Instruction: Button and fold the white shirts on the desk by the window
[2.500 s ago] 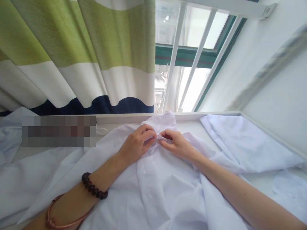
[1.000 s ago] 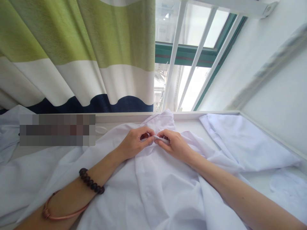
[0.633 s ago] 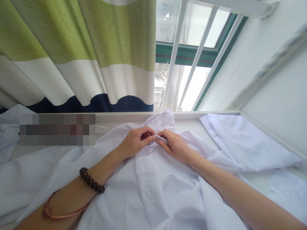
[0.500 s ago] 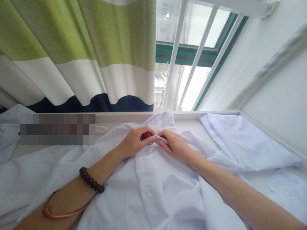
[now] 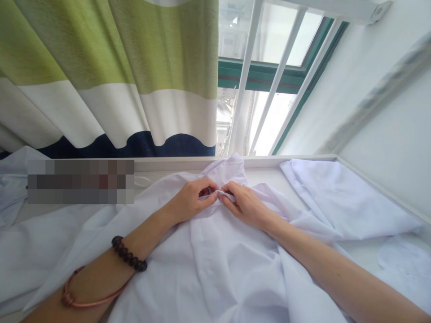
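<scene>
2 white garments cover our table (image 5: 367,258), and the larger, a white shirt (image 5: 218,264), lies lengthwise away from us, its collar (image 5: 227,169) at the far end by the window ledge (image 5: 175,163) under the striped curtain (image 5: 111,76). A second white cloth (image 5: 340,197) rests well apart to the right. Our left hand (image 5: 188,204) and right hand (image 5: 244,204) meet just below the collar, equally near it, each pinching 1 edge of the shirt's front opening, fingertips almost touching. Whether a button sits between them we cannot tell. A bead bracelet (image 5: 129,259) and a copper bangle (image 5: 85,298) circle our left forearm.
</scene>
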The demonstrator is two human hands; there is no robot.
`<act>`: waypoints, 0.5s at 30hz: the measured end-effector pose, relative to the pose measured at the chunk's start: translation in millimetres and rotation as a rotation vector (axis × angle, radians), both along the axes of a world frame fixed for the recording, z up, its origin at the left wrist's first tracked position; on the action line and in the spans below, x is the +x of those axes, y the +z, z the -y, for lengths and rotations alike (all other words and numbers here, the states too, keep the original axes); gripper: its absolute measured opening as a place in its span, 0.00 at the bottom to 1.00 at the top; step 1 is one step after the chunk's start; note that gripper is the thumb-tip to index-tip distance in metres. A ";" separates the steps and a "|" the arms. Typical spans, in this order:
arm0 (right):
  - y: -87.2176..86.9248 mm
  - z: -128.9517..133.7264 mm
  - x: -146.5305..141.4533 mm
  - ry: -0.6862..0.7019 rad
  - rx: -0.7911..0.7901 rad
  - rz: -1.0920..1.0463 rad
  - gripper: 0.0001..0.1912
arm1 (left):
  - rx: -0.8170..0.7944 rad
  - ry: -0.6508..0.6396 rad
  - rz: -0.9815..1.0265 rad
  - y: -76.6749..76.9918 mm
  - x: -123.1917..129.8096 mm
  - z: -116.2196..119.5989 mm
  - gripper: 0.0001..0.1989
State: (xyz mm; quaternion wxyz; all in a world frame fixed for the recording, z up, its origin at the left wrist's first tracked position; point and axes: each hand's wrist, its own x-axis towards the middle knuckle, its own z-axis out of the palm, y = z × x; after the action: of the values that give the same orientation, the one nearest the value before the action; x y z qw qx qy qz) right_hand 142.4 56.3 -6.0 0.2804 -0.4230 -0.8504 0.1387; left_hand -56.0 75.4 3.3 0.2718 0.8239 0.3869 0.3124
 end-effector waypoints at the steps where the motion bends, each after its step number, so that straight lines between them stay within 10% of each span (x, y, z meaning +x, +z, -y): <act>1: -0.2 0.0 0.2 0.000 0.002 -0.002 0.07 | 0.006 0.002 -0.003 -0.3 0.2 -0.2 0.07; 15: 0.4 -1.2 1.2 0.025 -0.033 -0.060 0.03 | 0.036 -0.009 -0.043 -2.8 -0.6 0.7 0.09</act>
State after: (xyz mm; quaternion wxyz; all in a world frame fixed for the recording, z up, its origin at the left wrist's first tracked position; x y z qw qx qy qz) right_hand 143.6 57.4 -5.6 0.2970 -0.4123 -0.8446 0.1687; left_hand -56.5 74.7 0.5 0.2497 0.8370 0.3833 0.3003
